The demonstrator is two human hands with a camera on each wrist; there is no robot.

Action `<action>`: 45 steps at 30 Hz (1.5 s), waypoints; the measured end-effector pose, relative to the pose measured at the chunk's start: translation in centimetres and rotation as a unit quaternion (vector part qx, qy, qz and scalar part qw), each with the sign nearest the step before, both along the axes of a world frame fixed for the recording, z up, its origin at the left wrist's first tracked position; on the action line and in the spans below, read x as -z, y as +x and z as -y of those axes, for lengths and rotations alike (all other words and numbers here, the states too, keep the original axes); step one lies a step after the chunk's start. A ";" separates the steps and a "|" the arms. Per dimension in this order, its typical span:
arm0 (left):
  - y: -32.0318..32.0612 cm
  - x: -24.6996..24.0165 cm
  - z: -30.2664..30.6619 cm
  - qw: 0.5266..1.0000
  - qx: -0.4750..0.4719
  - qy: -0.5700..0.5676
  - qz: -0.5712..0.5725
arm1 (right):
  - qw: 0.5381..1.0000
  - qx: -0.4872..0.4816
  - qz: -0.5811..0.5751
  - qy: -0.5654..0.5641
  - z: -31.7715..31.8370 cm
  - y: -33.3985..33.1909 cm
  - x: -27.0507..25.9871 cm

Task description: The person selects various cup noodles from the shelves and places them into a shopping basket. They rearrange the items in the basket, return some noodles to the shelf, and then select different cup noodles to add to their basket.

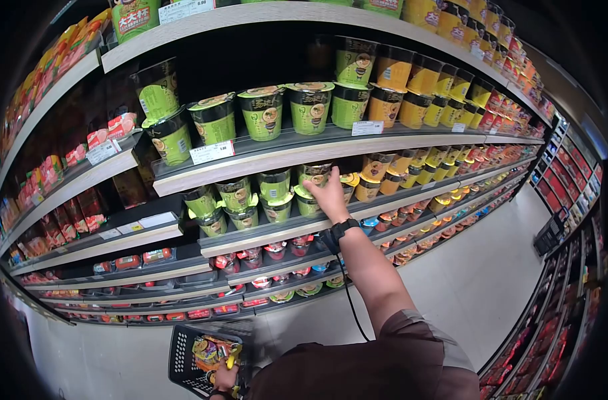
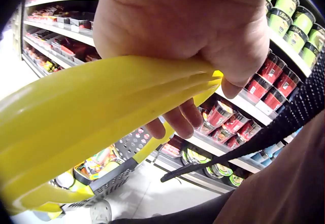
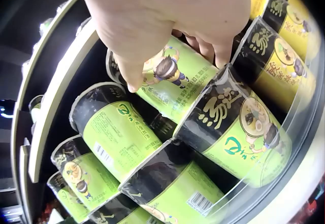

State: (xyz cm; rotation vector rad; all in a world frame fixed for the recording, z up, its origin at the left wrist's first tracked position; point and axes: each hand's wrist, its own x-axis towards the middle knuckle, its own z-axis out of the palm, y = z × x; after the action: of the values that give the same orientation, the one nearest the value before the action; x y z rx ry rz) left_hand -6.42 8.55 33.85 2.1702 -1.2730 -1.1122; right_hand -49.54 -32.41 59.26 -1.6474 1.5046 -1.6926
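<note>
My right hand point(image 1: 328, 197) reaches to a middle shelf and grips a green and black instant noodle cup point(image 1: 315, 173). In the right wrist view, the thumb lies on one side of this noodle cup point(image 3: 185, 84) and the fingers on the other. Below it stands another green cup point(image 3: 233, 127), its rim near the held cup's base. At the lower left my left hand point(image 1: 225, 377) holds a shopping basket point(image 1: 178, 353) by its handle. The left wrist view shows the fingers hooked round the yellow handle point(image 2: 106, 99), with colourful packages inside the basket.
Stacked green cups point(image 1: 274, 186) line the shelf left of my right hand, and yellow cups point(image 1: 377, 167) stand to its right. A shelf edge point(image 1: 304, 147) runs above the hand. Red cups point(image 1: 250, 257) fill the shelf below. Pale floor point(image 1: 450, 287) extends along the aisle.
</note>
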 end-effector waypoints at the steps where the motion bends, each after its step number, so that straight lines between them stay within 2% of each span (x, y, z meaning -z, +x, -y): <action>1: 0.2 0.9 -0.1 1.000 0.003 -0.016 0.005 | 1.000 0.006 -0.030 -0.001 0.1 -0.1 0.2; 4: 0.4 1.0 -0.1 0.999 0.013 -0.021 0.021 | 0.995 0.054 -0.088 0.005 -0.1 -0.2 0.6; 6: 0.4 1.0 0.0 0.999 0.019 -0.012 0.032 | 0.995 0.053 -0.085 0.024 -0.5 -0.3 0.5; 8: 1.3 3.1 -0.1 0.999 0.005 -0.021 -0.030 | 0.994 0.050 -0.084 0.043 -1.1 -0.2 0.0; 11: 1.2 2.8 0.0 0.999 0.005 -0.001 -0.045 | 0.991 0.054 -0.100 0.064 -1.6 -0.3 -0.1; 14: -0.5 -1.5 0.3 0.997 -0.004 -0.008 -0.083 | 0.992 0.061 -0.103 0.026 -1.4 -0.8 1.3; 17: -0.1 -0.8 0.3 0.989 -0.008 -0.003 -0.144 | 0.995 0.038 -0.073 0.059 -2.3 -0.5 0.5; 20: 0.7 0.6 0.3 0.982 0.003 -0.005 -0.189 | 0.991 0.056 -0.090 0.075 -2.6 -0.2 -0.4; 23: 0.6 0.3 0.4 0.985 -0.002 0.025 -0.168 | 0.990 0.068 -0.095 0.075 -2.5 0.0 -0.5; 24: 0.6 0.5 0.4 0.980 -0.015 0.020 -0.197 | 0.991 0.066 -0.087 0.078 -2.5 0.1 -0.5; 31: 1.2 1.5 0.3 0.978 0.020 -0.006 -0.208 | 0.988 0.067 -0.101 0.092 -2.6 0.1 -0.3; 32: 1.1 1.7 0.3 0.972 -0.002 0.003 -0.234 | 0.988 0.069 -0.100 0.092 -2.6 0.2 -0.2; 36: 0.4 -0.1 0.4 0.966 -0.030 -0.002 -0.255 | 0.989 0.099 -0.105 0.004 -2.9 -0.2 1.0; 37: 0.6 0.2 0.4 0.969 -0.011 -0.005 -0.246 | 0.988 0.112 -0.102 -0.023 -3.5 -0.2 1.2; 38: -0.1 -2.0 0.6 0.977 -0.004 -0.010 -0.214 | 0.988 0.119 -0.091 -0.034 -5.2 0.4 0.4; 39: -0.9 -4.0 0.6 0.983 0.000 -0.017 -0.183 | 0.988 0.108 -0.076 -0.082 -6.1 0.5 0.7; 40: -0.3 -1.9 0.4 0.976 -0.003 -0.018 -0.216 | 0.990 0.086 -0.065 -0.091 -7.6 0.8 0.5; 41: 0.5 0.5 0.2 0.968 -0.009 -0.020 -0.249 | 0.995 0.052 -0.038 -0.082 -9.0 1.4 0.8; 42: 0.5 0.6 -0.1 0.981 0.001 -0.021 -0.194 | 0.997 -0.006 -0.027 -0.068 -10.3 1.8 1.4; 43: 0.4 0.1 -0.1 0.990 0.007 -0.015 -0.138 | 0.996 -0.022 -0.045 -0.078 -12.2 3.3 1.0; 45: 0.5 0.7 -0.3 0.986 -0.008 0.001 -0.168 | 0.993 -0.108 -0.047 -0.029 -14.6 5.9 2.8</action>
State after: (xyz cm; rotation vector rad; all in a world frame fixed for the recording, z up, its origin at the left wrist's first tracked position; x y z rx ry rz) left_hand -5.87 8.88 33.11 1.8860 -1.0998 -1.4011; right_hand -43.65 -17.85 56.51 -1.8691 1.2746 -1.5766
